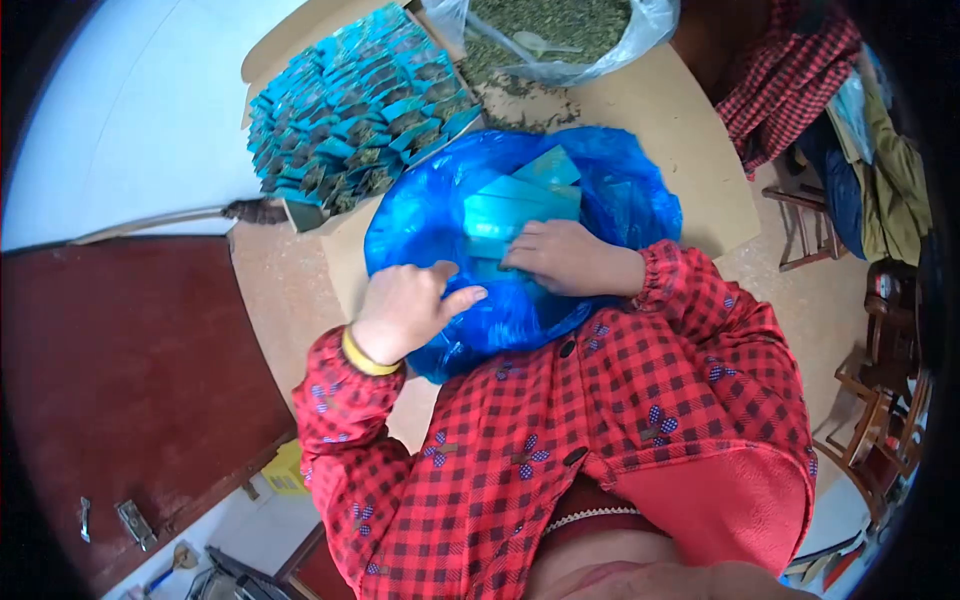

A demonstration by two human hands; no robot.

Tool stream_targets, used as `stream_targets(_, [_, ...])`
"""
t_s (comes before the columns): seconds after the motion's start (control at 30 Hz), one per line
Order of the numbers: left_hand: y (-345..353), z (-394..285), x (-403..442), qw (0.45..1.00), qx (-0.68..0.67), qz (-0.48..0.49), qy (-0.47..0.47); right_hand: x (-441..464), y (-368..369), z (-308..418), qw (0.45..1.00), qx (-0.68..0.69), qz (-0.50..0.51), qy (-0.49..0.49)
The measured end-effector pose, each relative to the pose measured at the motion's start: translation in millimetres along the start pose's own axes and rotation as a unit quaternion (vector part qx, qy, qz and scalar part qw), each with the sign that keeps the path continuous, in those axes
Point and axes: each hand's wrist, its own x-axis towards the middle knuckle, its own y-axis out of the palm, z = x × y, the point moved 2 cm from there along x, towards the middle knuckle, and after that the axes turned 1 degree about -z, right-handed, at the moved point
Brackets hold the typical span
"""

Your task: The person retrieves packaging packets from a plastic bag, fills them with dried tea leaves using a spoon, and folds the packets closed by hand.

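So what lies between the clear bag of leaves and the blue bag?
Loose leaf bits lie between the clear bag and the blue bag, scattered on the tan board (head view).

Red-and-black checked jacket (pixel 510 450) with blue dotted bow motifs; yellow wristband (pixel 368 354).

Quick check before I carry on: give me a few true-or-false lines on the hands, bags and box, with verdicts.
1. The right hand is over the packets in the blue bag. True.
2. The yellow band is on the right wrist. False: it is on the left wrist.
3. The spoon lies in the clear bag. True.
4. The box is empty. False: it is packed with filled packets.
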Motion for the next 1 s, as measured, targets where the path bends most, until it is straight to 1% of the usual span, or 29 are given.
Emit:
stream_targets(0.03, [-11, 0, -9, 0.999, -0.016, -0.025, 0.016, 4, 2, 2, 0.997, -0.064, -0.023, -0.047])
stream_targets(0.07, [-20, -3, -16, 1.000, -0.014, -0.021, 0.008, 15, 10, 2, 0.997, -0.057, -0.024, -0.053])
stream_targets(0.13, [-45, -17, -25, 0.986, -0.122, -0.095, 0.056, 47, 32, 15, 0.969, -0.158, 0.003, -0.192])
stream_targets(0.17, [-56, -23, -28, 0.972, -0.174, -0.133, 0.081, 60, 36, 23, 0.974, 0.161, -0.014, -0.158])
stream_targets(0.2, [-65, -26, -30, 0.973, -0.172, -0.131, 0.081, 70, 40, 30, 0.879, 0.464, -0.029, -0.108])
stream_targets(0.23, [-76, -30, -31, 0.954, -0.218, -0.137, 0.155, 75, 45, 35, 0.879, 0.464, -0.029, -0.111])
stream_targets(0.27, [-86, -33, -32, 0.927, -0.262, -0.141, 0.227, 81, 53, 40, 0.930, 0.341, 0.004, -0.136])
stream_targets(0.3, [-94, -35, -35, 0.893, -0.305, -0.143, 0.299, 86, 61, 44, 0.964, 0.210, 0.037, -0.159])
stream_targets(0.33, [-99, -35, -37, 0.894, -0.303, -0.143, 0.298, 91, 70, 47, 0.979, 0.076, 0.069, -0.177])
stream_targets(0.37, [-102, -36, -39, 0.894, -0.304, -0.135, 0.302, 95, 79, 48, 0.975, -0.059, 0.099, -0.192])
stream_targets(0.4, [-104, -35, -42, 0.893, -0.305, -0.127, 0.305, 98, 87, 49, 0.951, -0.193, 0.128, -0.203])
stream_targets(0.43, [-105, -34, -46, 0.892, -0.308, -0.119, 0.308, 99, 92, 49, 0.910, -0.323, 0.155, -0.210])
stream_targets(0.47, [-105, -31, -50, 0.892, -0.309, -0.119, 0.307, 99, 96, 49, 0.851, -0.446, 0.179, -0.212])
stream_targets(0.5, [-105, -27, -53, 0.911, -0.291, -0.108, 0.272, 98, 97, 47, 0.852, -0.444, 0.180, -0.211])
stream_targets(0.57, [-104, -21, -58, 0.942, -0.251, -0.083, 0.207, 97, 90, 28, 0.858, -0.437, 0.214, -0.168])
stream_targets(0.6, [-103, -20, -61, 0.941, -0.251, -0.083, 0.210, 95, 84, 18, 0.858, -0.435, 0.230, -0.146])
stream_targets(0.63, [-101, -18, -65, 0.945, -0.253, -0.085, 0.187, 86, 62, 15, 0.858, -0.436, 0.231, -0.144])
stream_targets(0.67, [-98, -17, -69, 0.949, -0.256, -0.087, 0.163, 70, 25, 16, 0.905, -0.350, 0.218, -0.106])
stream_targets(0.7, [-95, -15, -71, 0.952, -0.259, -0.089, 0.137, 53, 4, 11, 0.942, -0.260, 0.204, -0.068])
stream_targets(0.73, [-94, -15, -73, 0.951, -0.262, -0.090, 0.136, 34, 1, -4, 0.941, -0.259, 0.207, -0.069])
stream_targets(0.77, [-94, -14, -74, 0.954, -0.262, -0.091, 0.116, 19, -14, -11, 0.985, -0.130, 0.109, -0.016])
stream_targets(0.8, [-94, -13, -75, 0.956, -0.262, -0.093, 0.097, 13, -23, -15, 0.999, 0.002, 0.008, 0.038])
stream_targets(0.83, [-94, -13, -75, 0.957, -0.261, -0.096, 0.078, 14, -23, -16, 0.999, 0.002, 0.010, 0.037])
stream_targets(0.87, [-95, -12, -75, 0.957, -0.261, -0.096, 0.076, 16, -22, -18, 0.997, -0.056, 0.011, 0.043])
stream_targets(0.93, [-102, -10, -68, 0.944, -0.282, -0.062, 0.163, 30, -22, -13, 0.984, -0.169, 0.007, 0.056])
stream_targets(0.97, [-105, -10, -64, 0.934, -0.289, -0.045, 0.207, 44, -17, 2, 0.973, -0.223, -0.027, -0.047])
stream_targets(1.0, [-105, -11, -56, 0.935, -0.285, -0.043, 0.209, 54, -12, 15, 0.947, -0.277, -0.061, -0.149])
